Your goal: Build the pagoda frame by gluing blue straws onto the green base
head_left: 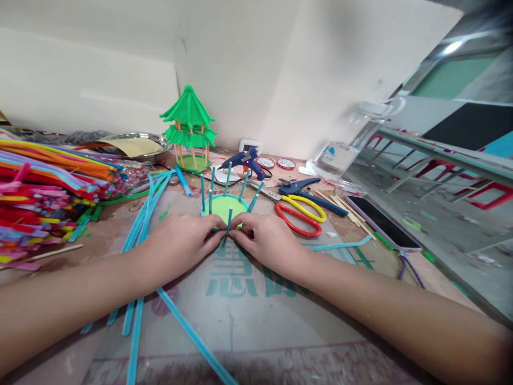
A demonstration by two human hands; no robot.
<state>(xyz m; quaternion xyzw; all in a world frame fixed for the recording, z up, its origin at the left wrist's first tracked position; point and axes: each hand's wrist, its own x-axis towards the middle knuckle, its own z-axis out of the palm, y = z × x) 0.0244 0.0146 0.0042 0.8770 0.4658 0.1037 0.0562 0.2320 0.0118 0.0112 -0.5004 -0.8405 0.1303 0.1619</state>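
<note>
A round light-green disc [225,209] lies on the table with several upright blue-green sticks [228,179] around its edge. A blue pipe cleaner [203,209] runs along the rim. At the near edge, my left hand [191,234] pinches the rim just left of the front stick, thumb and fingers closed. My right hand [265,235] pinches it just to the right, with fingertips almost meeting those of the left. Fingers partly hide the pinched section. Loose blue pipe cleaners [138,235] lie beside and under my left forearm.
Behind the disc stand a green pagoda model [189,131] and a blue glue gun [246,160]. Scissors [298,215], pliers [308,192] and a phone [380,222] lie right. Bundled coloured pipe cleaners [52,198] fill the left; a clear plastic jug [340,147] stands back right.
</note>
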